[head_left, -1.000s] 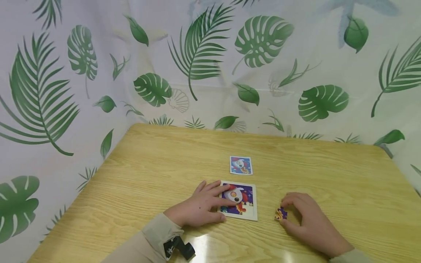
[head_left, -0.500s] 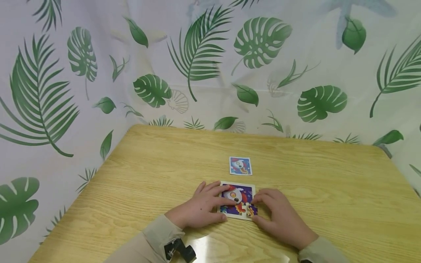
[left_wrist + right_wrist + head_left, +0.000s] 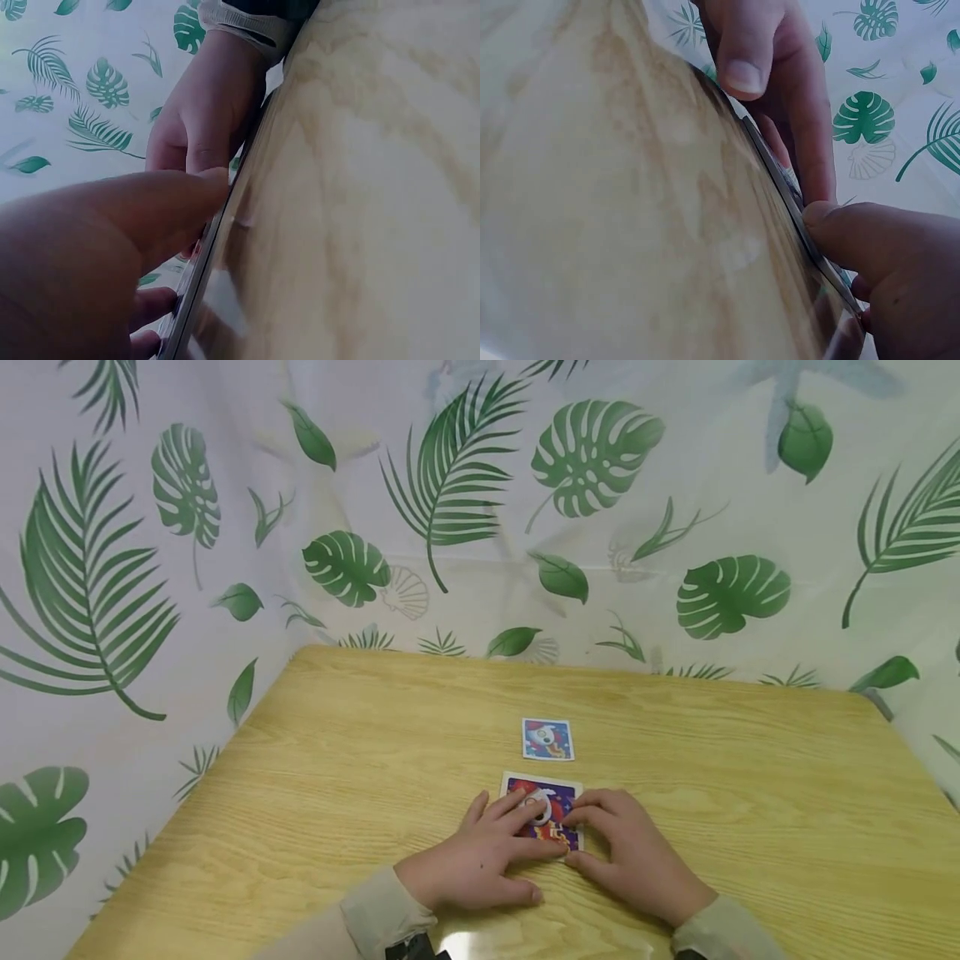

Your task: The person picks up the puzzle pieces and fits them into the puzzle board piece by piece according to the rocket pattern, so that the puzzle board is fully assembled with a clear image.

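A small jigsaw puzzle (image 3: 564,791) in a white-edged square tray lies flat on the table, showing a rocket on a purple ground. My left hand (image 3: 483,864) lies across it with extended fingers, covering the left and lower part; its index fingertip touches the lower right corner. There, a purple and orange puzzle piece (image 3: 574,838) sits between the thumb and fingertips of my right hand (image 3: 637,860), which pinches it. In the left wrist view the left thumb (image 3: 180,196) reaches along the tray's near edge. The right wrist view shows the right thumb (image 3: 847,229) at that edge.
A small picture card (image 3: 547,739) with the same rocket lies just beyond the puzzle. Wood-grain table (image 3: 360,752) extends around both. A leaf-patterned cloth (image 3: 480,485) hangs behind and along the left side.
My right hand has carried the puzzle piece leftward from the table to the tray's lower right corner. My left hand has shifted slightly right and nearer, its index finger reaching that corner.
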Tool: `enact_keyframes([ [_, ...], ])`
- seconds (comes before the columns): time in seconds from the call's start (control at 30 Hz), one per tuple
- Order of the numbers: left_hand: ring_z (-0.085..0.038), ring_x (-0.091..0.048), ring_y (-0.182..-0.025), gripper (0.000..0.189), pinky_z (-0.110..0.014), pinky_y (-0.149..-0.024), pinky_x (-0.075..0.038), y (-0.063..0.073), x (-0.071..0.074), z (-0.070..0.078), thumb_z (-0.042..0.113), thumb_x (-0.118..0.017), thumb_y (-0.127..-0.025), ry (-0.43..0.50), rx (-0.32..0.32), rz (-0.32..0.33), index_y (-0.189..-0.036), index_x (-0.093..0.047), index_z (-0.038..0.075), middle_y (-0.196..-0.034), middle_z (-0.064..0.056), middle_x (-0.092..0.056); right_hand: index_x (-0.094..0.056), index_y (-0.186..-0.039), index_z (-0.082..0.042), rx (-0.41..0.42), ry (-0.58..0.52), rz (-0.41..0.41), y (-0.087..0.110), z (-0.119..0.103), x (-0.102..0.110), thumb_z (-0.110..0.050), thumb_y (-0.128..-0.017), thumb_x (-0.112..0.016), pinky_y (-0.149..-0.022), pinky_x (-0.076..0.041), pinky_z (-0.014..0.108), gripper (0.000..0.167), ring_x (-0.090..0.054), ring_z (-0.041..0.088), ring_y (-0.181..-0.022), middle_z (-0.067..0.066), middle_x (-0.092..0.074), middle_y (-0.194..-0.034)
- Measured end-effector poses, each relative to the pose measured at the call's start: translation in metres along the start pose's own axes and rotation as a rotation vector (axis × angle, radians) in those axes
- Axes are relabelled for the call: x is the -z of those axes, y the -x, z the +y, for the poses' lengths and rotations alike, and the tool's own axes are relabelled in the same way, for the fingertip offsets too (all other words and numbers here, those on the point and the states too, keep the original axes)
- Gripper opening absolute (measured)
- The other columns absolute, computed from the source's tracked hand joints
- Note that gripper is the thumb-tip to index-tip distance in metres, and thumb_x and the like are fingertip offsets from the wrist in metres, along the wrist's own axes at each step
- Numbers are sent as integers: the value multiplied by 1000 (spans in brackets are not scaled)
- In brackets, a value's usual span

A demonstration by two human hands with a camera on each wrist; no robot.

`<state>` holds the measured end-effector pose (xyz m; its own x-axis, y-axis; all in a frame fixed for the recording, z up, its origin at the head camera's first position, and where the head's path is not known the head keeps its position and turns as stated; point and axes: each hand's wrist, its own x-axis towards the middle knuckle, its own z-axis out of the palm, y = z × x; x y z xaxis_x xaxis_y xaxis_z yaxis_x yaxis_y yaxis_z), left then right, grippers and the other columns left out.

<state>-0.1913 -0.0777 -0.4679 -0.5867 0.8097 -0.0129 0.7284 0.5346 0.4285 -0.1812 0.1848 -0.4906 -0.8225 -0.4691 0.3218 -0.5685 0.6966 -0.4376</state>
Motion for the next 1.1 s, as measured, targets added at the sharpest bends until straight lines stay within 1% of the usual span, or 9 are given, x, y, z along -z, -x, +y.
enact_keyframes([
  [0.13,-28,-3,-155,55,-72,-113,-9,1,-1,0,51,-56,-101,-25,-5,6,-153,-44,40,-168,0,-16,-71,-124,-22,12,20,-14,1,2,0,-38,-86,-82,-102,-42,51,43,-49,19,-121,-4,-57,-129],
  [0.23,-28,-3,-155,54,-71,-114,-9,1,-2,0,50,-55,-101,-31,1,-3,-154,-43,41,-169,1,-16,-68,-133,-24,22,36,-51,3,5,2,-43,-88,-79,-107,-38,53,50,-48,20,-125,-4,-55,-134],
  [0.37,-27,-3,-155,53,-68,-116,-7,0,0,-3,49,-55,-102,-29,4,-25,-153,-42,43,-169,2,-13,-68,-133,-29,54,59,-84,4,12,6,-47,-88,-77,-108,-36,54,48,-47,20,-126,-4,-55,-137],
  [0.5,-26,-3,-155,53,-65,-117,-7,-2,3,-6,49,-55,-102,-30,6,-54,-153,-42,43,-169,3,-12,-70,-132,-27,97,79,-90,4,14,8,-46,-90,-75,-107,-38,54,46,-48,22,-126,-2,-55,-138],
  [0.67,-26,-2,-155,55,-66,-117,-8,1,4,-8,49,-55,-102,-34,2,-73,-154,-40,43,-169,3,-12,-64,-139,-29,70,89,-112,4,9,6,-42,-92,-74,-109,-36,55,50,-48,22,-128,-3,-54,-141],
  [0.8,-26,-4,-154,57,-65,-116,-11,4,0,-11,49,-53,-103,-46,-19,-64,-157,-36,42,-169,3,-11,-61,-142,-30,58,102,-134,6,6,5,-36,-93,-73,-110,-35,55,51,-46,22,-130,-2,-52,-144],
  [0.87,-26,-6,-154,57,-65,-116,-12,4,-2,-13,47,-53,-103,-40,-29,-52,-157,-36,40,-169,3,-13,-63,-139,-30,63,107,-147,7,5,6,-35,-93,-72,-111,-34,56,47,-46,23,-131,-1,-52,-144],
  [0.97,-26,-9,-154,56,-63,-116,-13,3,-2,-15,45,-56,-102,-24,-43,-18,-155,-40,39,-168,3,-16,-68,-134,-29,62,117,-147,5,6,7,-37,-93,-72,-113,-32,57,42,-47,23,-131,-1,-53,-144],
  [1.1,-26,-12,-153,51,-61,-116,-14,-1,-2,-17,44,-60,-99,-12,-63,21,-149,-51,40,-167,2,-22,-71,-128,-29,50,108,-122,5,7,10,-40,-92,-73,-110,-36,55,37,-48,22,-128,-2,-55,-140],
])
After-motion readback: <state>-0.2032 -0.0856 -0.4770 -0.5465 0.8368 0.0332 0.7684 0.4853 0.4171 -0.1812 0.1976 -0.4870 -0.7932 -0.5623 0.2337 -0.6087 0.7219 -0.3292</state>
